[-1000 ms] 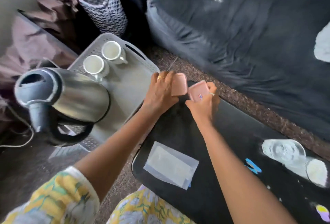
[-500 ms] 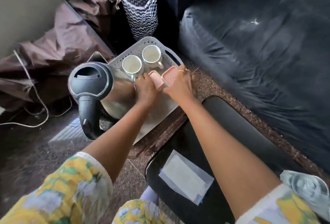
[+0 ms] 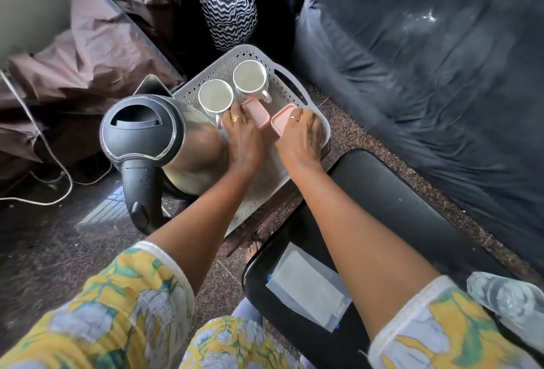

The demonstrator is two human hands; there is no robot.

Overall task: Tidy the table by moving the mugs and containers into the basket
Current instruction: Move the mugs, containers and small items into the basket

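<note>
Your left hand (image 3: 243,140) has its fingers curled around one small pink rectangular lidded plastic container (image 3: 258,112), gripping its near end; your right hand (image 3: 298,140) wraps its fingers the same way over a second pink rectangular lidded container (image 3: 282,118), thumb beneath and out of sight. Both containers sit low over the pale grey perforated plastic basket (image 3: 291,86); you cannot tell whether they rest on its floor. At 11 o'clock from your left hand, just beside it, stands a white ceramic mug (image 3: 215,98), and a second white mug (image 3: 250,78) touches it at 12 o'clock; both look empty. A steel electric kettle with a black lid and handle (image 3: 153,139) fills the basket's 9 o'clock side. The black glossy table (image 3: 391,206) lies at 5 o'clock, carrying a clear flat plastic pouch (image 3: 309,287).
</note>
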